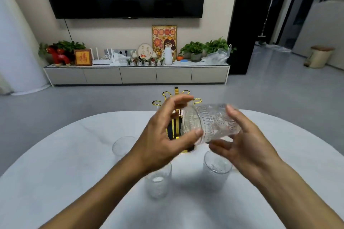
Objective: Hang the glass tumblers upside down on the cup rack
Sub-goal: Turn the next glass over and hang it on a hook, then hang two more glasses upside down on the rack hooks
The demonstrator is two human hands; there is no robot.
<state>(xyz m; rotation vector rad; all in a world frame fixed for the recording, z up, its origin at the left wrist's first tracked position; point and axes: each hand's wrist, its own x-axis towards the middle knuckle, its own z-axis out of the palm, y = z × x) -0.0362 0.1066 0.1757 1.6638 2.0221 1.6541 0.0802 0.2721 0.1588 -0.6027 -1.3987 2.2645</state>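
A patterned glass tumbler (pixel 212 123) lies on its side in the air above the white table, its mouth turned left. My right hand (pixel 247 141) holds it around the base end. My left hand (pixel 163 135) touches the rim with the thumb and fingers spread. Right behind the hands stands the gold cup rack (pixel 176 96), its looped hooks bare and its base mostly hidden. Three more tumblers stand upright on the table: one at the left (pixel 123 145), one below my left wrist (pixel 158 182), one below my right hand (pixel 216 168).
The white oval table (pixel 65 163) ends just beyond the rack. Past it is grey floor, a low TV cabinet (pixel 137 75) with plants and ornaments, and a large dark screen on the wall.
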